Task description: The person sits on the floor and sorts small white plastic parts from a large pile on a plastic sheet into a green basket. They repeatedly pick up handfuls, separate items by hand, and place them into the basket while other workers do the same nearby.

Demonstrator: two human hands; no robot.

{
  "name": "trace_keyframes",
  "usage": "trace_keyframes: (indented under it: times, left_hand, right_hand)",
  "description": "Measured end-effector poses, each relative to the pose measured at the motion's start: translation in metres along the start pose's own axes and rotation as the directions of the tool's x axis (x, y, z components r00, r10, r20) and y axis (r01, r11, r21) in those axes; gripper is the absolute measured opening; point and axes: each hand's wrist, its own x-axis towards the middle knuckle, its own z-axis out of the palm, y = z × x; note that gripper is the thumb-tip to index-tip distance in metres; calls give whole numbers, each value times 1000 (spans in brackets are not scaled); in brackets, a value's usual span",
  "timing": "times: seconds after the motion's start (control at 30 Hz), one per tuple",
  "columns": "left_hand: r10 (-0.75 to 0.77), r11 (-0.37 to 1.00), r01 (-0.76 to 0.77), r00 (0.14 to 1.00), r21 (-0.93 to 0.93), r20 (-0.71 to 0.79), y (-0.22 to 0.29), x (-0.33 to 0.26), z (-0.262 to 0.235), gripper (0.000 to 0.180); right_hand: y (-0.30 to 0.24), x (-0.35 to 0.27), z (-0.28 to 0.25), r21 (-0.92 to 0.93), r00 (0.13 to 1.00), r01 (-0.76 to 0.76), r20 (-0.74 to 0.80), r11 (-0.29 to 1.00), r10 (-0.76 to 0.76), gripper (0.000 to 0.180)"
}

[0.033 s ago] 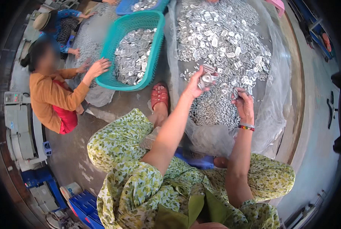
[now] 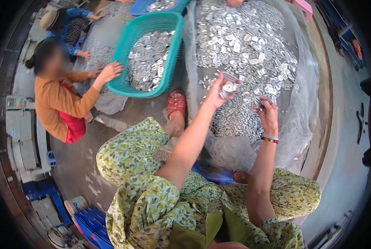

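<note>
My left hand (image 2: 216,94) is closed around several flat silvery metal parts (image 2: 228,86), one of them a round disc with a hole, another slotted. It is held over a heap of small metal pellets (image 2: 235,122). To its right, my right hand (image 2: 269,116) pinches a small metal piece (image 2: 257,101) between thumb and fingers, just above the heap; its exact shape is partly hidden. Beyond both hands, larger slotted pieces and discs (image 2: 260,58) lie mixed among the pellets on a translucent plastic sheet (image 2: 303,124).
A teal plastic basket (image 2: 175,50) of similar metal parts stands left of the heap, a co-worker's hand (image 2: 111,71) on its rim. Another person (image 2: 75,16) sits behind, by a second heap. A blue basket (image 2: 137,7) and pink stool (image 2: 303,8) are farther off.
The scene has shifted slightly to the right in the picture. Both hands keep their hold on the metal parts, with only slight finger movement.
</note>
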Motion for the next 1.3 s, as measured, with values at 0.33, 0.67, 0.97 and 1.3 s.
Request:
trace_keyframes:
  times: [0.33,0.67,0.97,1.3]
  left_hand:
    - [-124,754,29,987,-657,-100,-66,-24,21,36]
    - [357,706,-492,869,-509,-344,186,-11,27,63]
    - [389,850,-282,906,445,-168,130,24,-59,48]
    - [176,-380,204,973,902,-146,-40,90,-46,52]
  right_hand:
    - [-11,-21,74,-856,843,516,499,42,-201,60]
    - [-45,-8,34,-713,860,465,225,525,-457,53]
    - [-11,21,-11,-837,868,265,-9,479,-496,46]
    - [40,54,-3,-992,998,-20,-11,-125,-67,67]
